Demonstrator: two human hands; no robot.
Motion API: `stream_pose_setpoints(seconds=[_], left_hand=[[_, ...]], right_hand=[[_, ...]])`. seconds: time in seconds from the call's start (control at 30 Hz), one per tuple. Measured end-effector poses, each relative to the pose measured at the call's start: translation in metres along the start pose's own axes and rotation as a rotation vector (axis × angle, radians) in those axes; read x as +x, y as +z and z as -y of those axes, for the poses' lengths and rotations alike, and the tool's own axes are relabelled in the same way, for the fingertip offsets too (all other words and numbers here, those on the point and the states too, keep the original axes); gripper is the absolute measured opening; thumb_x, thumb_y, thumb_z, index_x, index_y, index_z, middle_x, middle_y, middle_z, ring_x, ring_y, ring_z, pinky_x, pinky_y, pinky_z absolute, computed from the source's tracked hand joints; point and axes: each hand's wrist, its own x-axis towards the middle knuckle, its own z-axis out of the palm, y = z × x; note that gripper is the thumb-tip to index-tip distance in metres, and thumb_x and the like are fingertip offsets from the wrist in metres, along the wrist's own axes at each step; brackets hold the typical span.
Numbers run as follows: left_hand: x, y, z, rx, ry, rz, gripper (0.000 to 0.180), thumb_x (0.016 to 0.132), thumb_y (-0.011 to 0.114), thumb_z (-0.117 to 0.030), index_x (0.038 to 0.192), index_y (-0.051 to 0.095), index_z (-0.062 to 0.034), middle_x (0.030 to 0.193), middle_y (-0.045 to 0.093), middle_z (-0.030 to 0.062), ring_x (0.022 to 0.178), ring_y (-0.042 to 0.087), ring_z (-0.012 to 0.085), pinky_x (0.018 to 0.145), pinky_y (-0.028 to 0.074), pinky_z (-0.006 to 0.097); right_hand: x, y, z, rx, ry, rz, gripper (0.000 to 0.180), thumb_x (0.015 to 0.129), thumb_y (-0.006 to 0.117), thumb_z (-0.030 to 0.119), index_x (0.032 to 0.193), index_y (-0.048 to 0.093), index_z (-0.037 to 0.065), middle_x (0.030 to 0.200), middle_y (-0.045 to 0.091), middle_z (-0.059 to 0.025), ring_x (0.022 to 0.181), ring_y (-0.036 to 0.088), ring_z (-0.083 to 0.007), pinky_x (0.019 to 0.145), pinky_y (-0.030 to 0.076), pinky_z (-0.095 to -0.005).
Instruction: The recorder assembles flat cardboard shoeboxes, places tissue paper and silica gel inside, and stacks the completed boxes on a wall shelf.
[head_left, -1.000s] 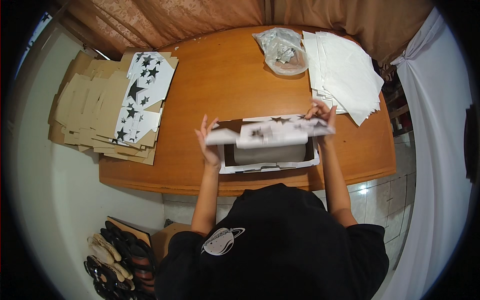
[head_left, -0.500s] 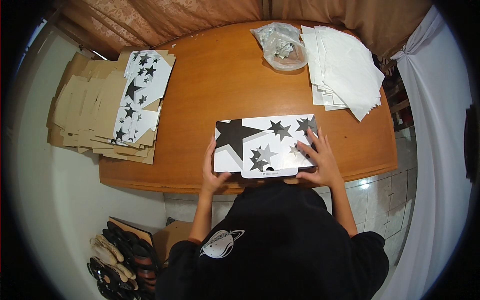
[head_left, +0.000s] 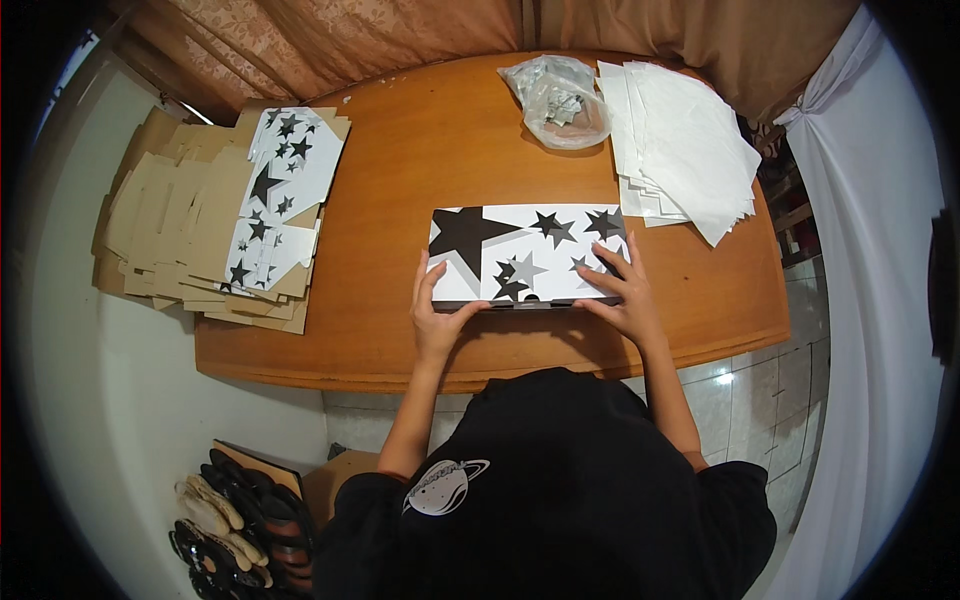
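Observation:
A closed white box with black and grey stars (head_left: 525,250) lies on the wooden table (head_left: 400,170) near its front edge. My left hand (head_left: 435,305) grips the box's near left corner, thumb along the front edge. On the near right part of the lid rests my right hand (head_left: 620,290), fingers spread flat on top. Both hands hold the box down against the table.
A pile of flat cardboard and star-printed box blanks (head_left: 230,215) covers the table's left end. A stack of white paper sheets (head_left: 680,140) lies at the back right, beside a clear plastic bag (head_left: 560,95) of small items. Shoes (head_left: 235,525) sit on the floor at lower left.
The box was open with its lid raised; the lid has come down and the box now lies shut. Both hands have shifted from the sides to the near edge and top.

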Motion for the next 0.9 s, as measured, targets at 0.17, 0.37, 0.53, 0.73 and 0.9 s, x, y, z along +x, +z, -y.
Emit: stream_pose_setpoints(seconds=[0.17,0.37,0.53,0.73,0.9], left_hand=[[-0.004,0.007,-0.001,0.079,-0.009,-0.058,0.07,0.054,0.084,-0.028,0.111,0.055,-0.0013,0.134,0.038,0.0223,0.118,0.045,0.0323,0.095,0.039,0.039],[-0.004,0.009,0.0,0.126,-0.008,-0.065,0.069,0.055,0.084,-0.024,0.112,0.053,0.0,0.135,0.036,0.0223,0.117,0.045,0.0344,0.093,0.041,0.038],[-0.008,0.011,0.002,0.132,-0.001,-0.071,0.068,0.056,0.083,-0.024,0.113,0.054,-0.0005,0.135,0.035,0.0217,0.117,0.045,0.0342,0.093,0.041,0.038],[-0.021,0.006,0.001,0.339,0.09,0.002,0.07,0.057,0.081,-0.036,0.115,0.056,-0.0077,0.137,0.033,0.0189,0.127,0.028,0.0395,0.1,0.031,0.047],[-0.035,0.016,0.007,0.729,0.431,0.059,0.057,0.059,0.074,-0.053,0.109,0.063,-0.0283,0.139,0.033,0.0112,0.132,0.02,0.0362,0.101,0.0,0.063]], right_hand=[[-0.003,0.008,-0.008,0.0,-0.013,-0.014,0.042,0.059,0.079,0.024,0.1,0.069,0.018,0.125,0.052,-0.0026,0.129,0.024,-0.0415,0.103,0.028,-0.0497],[-0.003,0.01,-0.006,0.001,0.015,-0.045,0.041,0.06,0.078,0.023,0.099,0.069,0.02,0.124,0.053,-0.0013,0.129,0.025,-0.041,0.104,0.027,-0.0488],[-0.001,0.004,-0.009,0.011,0.032,0.032,0.039,0.062,0.077,0.025,0.1,0.068,0.021,0.126,0.052,-0.0013,0.131,0.022,-0.0389,0.104,0.025,-0.0496],[0.002,-0.005,0.009,-0.181,0.128,0.141,0.037,0.068,0.07,0.041,0.1,0.068,0.024,0.13,0.048,0.0002,0.133,0.018,-0.0371,0.098,0.004,-0.0677],[-0.006,0.022,0.014,-0.273,0.0,0.14,0.037,0.071,0.066,0.046,0.102,0.067,0.025,0.133,0.045,0.0003,0.134,0.016,-0.0367,0.094,-0.007,-0.0713]])
